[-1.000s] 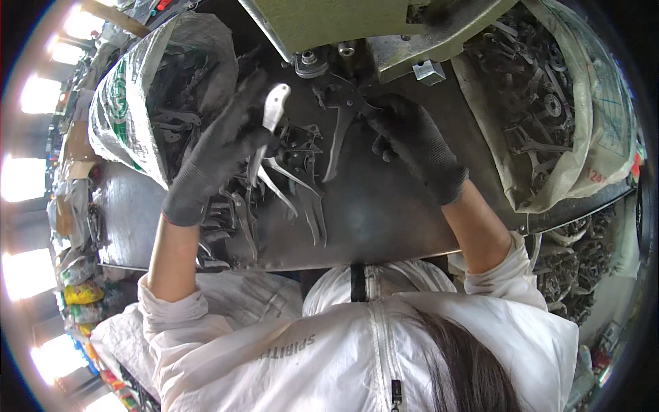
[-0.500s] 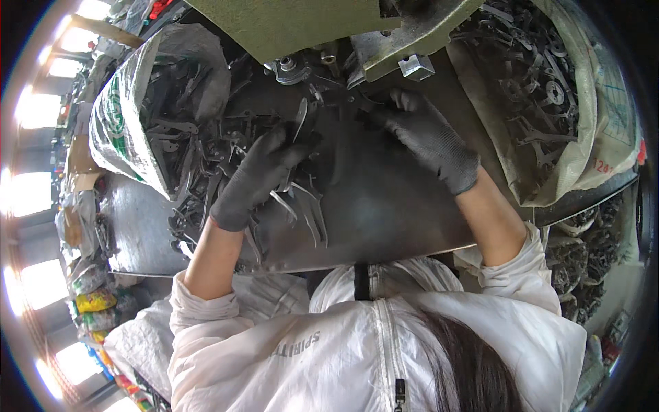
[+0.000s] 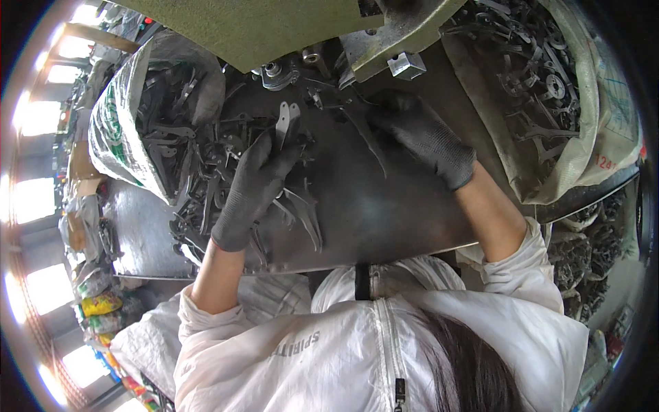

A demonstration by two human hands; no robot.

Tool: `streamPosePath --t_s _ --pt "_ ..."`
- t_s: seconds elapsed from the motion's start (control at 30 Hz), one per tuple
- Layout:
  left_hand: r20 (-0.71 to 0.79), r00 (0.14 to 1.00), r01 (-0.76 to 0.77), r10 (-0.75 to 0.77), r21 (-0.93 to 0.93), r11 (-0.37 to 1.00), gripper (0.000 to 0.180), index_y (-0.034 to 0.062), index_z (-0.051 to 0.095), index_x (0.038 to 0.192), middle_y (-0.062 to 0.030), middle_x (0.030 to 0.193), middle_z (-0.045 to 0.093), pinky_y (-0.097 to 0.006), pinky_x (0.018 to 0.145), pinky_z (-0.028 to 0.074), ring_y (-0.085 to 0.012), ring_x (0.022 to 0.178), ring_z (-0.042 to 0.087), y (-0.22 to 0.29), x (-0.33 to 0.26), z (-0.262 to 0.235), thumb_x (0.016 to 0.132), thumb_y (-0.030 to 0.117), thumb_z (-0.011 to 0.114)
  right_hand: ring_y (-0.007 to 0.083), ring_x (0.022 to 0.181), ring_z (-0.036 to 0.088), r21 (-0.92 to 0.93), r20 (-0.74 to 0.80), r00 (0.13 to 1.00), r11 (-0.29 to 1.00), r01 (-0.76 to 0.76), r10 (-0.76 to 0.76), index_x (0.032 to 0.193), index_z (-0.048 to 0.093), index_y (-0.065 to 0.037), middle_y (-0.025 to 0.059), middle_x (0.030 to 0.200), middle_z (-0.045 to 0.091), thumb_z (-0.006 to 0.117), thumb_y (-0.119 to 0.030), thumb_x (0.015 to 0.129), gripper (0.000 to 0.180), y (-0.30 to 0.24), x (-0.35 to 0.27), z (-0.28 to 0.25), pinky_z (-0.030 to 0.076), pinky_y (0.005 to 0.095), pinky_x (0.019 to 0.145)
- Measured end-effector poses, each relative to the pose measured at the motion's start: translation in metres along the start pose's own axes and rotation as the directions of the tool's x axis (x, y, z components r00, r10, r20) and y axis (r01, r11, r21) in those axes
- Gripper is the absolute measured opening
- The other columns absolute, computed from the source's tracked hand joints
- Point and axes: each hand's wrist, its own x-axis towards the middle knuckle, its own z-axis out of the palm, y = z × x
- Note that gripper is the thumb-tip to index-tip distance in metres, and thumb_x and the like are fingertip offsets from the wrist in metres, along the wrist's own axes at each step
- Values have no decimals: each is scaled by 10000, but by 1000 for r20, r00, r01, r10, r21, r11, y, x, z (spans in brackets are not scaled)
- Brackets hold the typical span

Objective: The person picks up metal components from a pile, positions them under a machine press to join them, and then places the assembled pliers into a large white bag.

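My gloved left hand [image 3: 255,184] is closed round several flat metal lever arms. One pale holed end [image 3: 283,125] sticks up past my thumb, and curved legs [image 3: 306,214] stick out below the palm. My gloved right hand [image 3: 420,134] is at the front of a green machine, right of its metal fixture [image 3: 277,74]. Its fingers are curled in shadow, and what they hold, if anything, cannot be made out. A long curved metal arm [image 3: 366,141] slants down from the fixture, left of my right fingers.
A pile of dark metal parts [image 3: 204,180] lies beside my left hand. Open sacks of metal parts stand left [image 3: 118,130] and right [image 3: 585,130]. The green machine head [image 3: 274,27] overhangs the metal table [image 3: 384,223], with a small shiny block [image 3: 406,66] on it.
The curved metal arm now shows clearly below the fixture, where a blur was before. My left hand has turned its lever arms so a holed end faces up. The right hand has shifted slightly left.
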Motion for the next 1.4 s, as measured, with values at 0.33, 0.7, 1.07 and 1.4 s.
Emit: streamPosePath --t_s 0.33,0.7,1.07,1.4 --pt "68 995 75 -68 -113 991 188 -17 645 1126 -20 931 648 -294 767 485 -96 842 562 -1 -6 7 1001 123 659 153 813 697 -341 23 994 935 -94 109 1289 665 3 107 990 708 645 -314 1025 414 -12 5 10 566 322 750" --pt "234 962 187 -141 -187 964 177 -29 628 1102 -54 883 676 -270 667 527 -108 735 654 32 -9 9 992 108 645 140 849 601 810 153 984 582 -72 -92 1366 572 -98 42 1031 668 427 -394 1090 430 62 5 51 466 257 678" --pt "188 980 -10 -59 343 939 392 -81 577 1269 -246 1105 684 -418 896 493 -364 944 625 -37 29 34 970 166 630 331 1214 612 -921 -332 750 369 -127 -572 1477 502 -156 154 1355 608 640 -129 916 578 38 -88 -66 507 465 1023" --pt "291 735 -679 613 311 666 338 -56 564 1274 -182 1125 643 -402 830 530 -278 909 652 -61 16 72 973 87 618 368 1244 588 -901 -228 903 -273 -337 -363 1358 589 -90 172 1278 635 587 -75 922 436 58 -130 -248 500 467 1031"
